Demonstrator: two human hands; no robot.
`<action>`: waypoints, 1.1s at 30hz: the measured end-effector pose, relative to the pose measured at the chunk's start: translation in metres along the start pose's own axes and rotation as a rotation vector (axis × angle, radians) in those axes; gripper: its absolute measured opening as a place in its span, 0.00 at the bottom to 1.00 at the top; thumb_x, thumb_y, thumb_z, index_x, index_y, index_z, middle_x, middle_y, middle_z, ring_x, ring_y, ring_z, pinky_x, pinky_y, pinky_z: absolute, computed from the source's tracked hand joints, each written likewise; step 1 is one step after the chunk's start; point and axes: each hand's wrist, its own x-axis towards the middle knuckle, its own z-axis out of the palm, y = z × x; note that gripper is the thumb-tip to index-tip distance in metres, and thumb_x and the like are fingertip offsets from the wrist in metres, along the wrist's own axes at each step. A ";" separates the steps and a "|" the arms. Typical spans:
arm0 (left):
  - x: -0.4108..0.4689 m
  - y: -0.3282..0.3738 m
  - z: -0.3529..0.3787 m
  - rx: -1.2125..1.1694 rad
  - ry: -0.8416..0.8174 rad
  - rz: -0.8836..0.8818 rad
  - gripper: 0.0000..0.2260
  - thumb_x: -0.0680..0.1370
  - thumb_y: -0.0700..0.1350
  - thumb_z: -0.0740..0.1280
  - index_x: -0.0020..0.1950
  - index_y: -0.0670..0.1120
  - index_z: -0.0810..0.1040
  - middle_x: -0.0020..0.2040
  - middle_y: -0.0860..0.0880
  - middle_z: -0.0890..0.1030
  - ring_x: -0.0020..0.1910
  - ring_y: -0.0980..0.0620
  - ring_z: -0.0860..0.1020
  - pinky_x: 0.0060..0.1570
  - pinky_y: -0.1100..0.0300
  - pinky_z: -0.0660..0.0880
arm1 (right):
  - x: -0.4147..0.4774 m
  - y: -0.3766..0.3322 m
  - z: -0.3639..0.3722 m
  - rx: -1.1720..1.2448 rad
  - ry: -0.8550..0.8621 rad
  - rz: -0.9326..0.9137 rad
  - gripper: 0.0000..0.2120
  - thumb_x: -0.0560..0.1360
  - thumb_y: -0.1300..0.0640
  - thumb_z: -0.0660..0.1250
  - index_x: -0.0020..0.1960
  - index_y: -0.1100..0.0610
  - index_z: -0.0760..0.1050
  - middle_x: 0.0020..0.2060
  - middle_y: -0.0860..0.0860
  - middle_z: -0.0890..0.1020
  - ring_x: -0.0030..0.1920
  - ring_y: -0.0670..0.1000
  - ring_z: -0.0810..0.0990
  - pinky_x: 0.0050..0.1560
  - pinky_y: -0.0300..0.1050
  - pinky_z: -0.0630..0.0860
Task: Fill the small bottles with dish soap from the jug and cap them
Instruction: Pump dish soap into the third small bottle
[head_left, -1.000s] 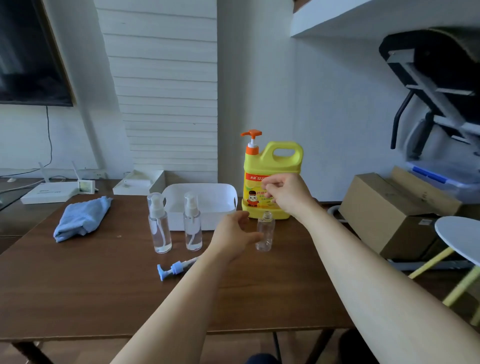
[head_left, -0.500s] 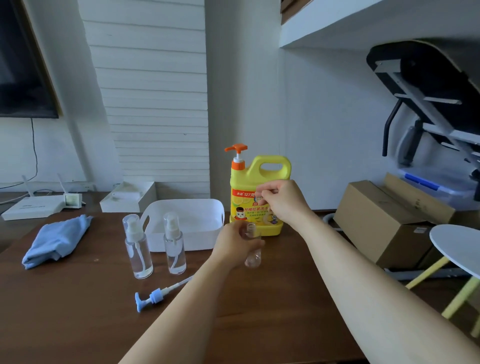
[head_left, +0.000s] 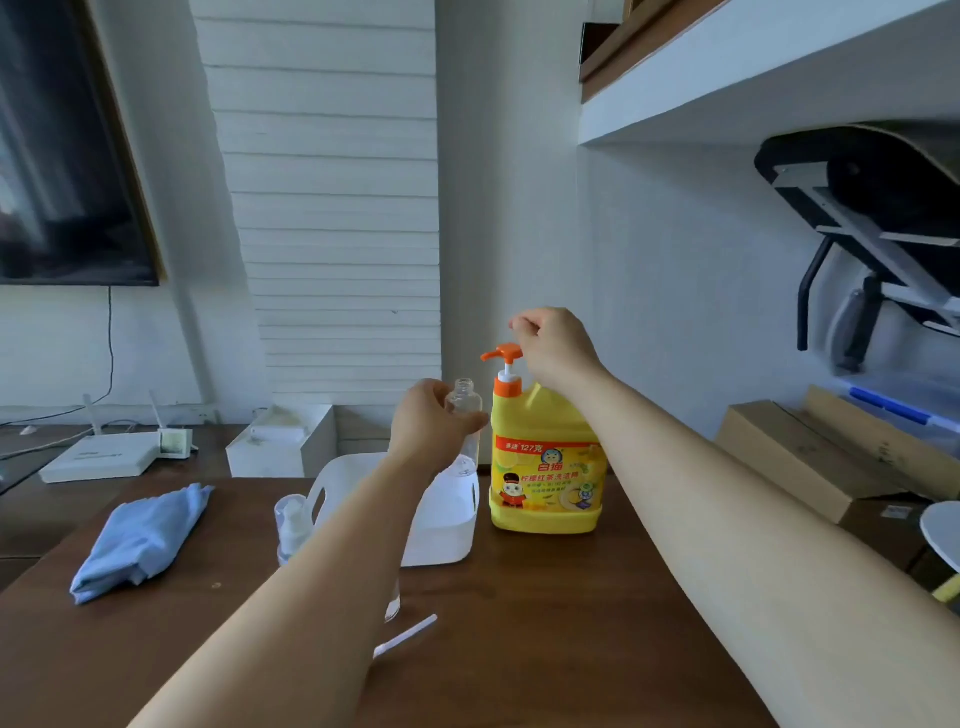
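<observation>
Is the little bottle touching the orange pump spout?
Apart. The head view shows a clear gap between the small bottle and the orange pump spout above it.

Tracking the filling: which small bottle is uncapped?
The clear bottle in the left hand, its neck open; the other bottle by the white basket wears a spray cap.

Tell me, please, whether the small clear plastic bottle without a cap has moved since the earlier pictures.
Yes: the left hand has lifted the bottle off the brown wooden table, up beside the yellow jug's neck.
</observation>
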 end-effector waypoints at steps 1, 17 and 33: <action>0.005 0.002 -0.002 0.016 -0.003 0.007 0.12 0.71 0.43 0.74 0.43 0.48 0.71 0.40 0.50 0.75 0.43 0.49 0.75 0.49 0.53 0.74 | 0.007 -0.002 0.003 -0.041 -0.020 0.016 0.16 0.80 0.58 0.54 0.43 0.61 0.77 0.36 0.52 0.75 0.38 0.52 0.71 0.36 0.41 0.66; 0.048 0.002 0.011 0.070 0.009 0.135 0.14 0.68 0.46 0.76 0.50 0.42 0.80 0.41 0.48 0.79 0.39 0.51 0.75 0.38 0.59 0.71 | 0.031 0.004 0.022 -0.649 -0.436 0.004 0.17 0.77 0.56 0.62 0.63 0.63 0.65 0.43 0.55 0.69 0.44 0.53 0.71 0.41 0.44 0.69; 0.053 -0.011 0.007 0.125 0.010 0.203 0.23 0.69 0.46 0.75 0.63 0.43 0.77 0.55 0.46 0.81 0.53 0.48 0.79 0.46 0.63 0.71 | 0.028 0.007 0.029 -0.767 -0.481 -0.006 0.15 0.81 0.55 0.55 0.65 0.60 0.65 0.48 0.55 0.72 0.52 0.57 0.76 0.46 0.49 0.73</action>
